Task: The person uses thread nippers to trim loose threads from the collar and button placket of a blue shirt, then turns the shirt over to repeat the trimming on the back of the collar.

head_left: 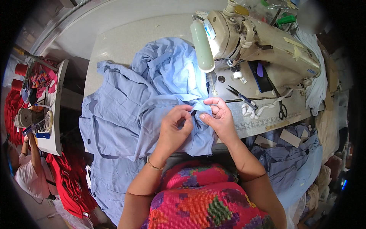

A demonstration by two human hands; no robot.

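Note:
A light blue woven garment [118, 99] lies in loose folds over the sewing table and hangs off its front edge. My right hand [221, 120] pinches a small folded edge of it between thumb and fingers. Just to the left, my left hand [175, 128] has its fingertips curled closed on the same part of the cloth. A dark gap shows in the fabric between the two hands; what lies under the fingertips is hidden. The sewing machine's [267, 44] needle area is beyond my right hand, apart from it.
A pale green lamp [202, 47] lights the cloth. Thread snips [242, 97], black scissors [281, 107], a phone [261, 78] and white fabric strips [255, 110] lie right. More blue garments [286, 156] are piled below. Another person [32, 171] works at the far left near red cloth [70, 183].

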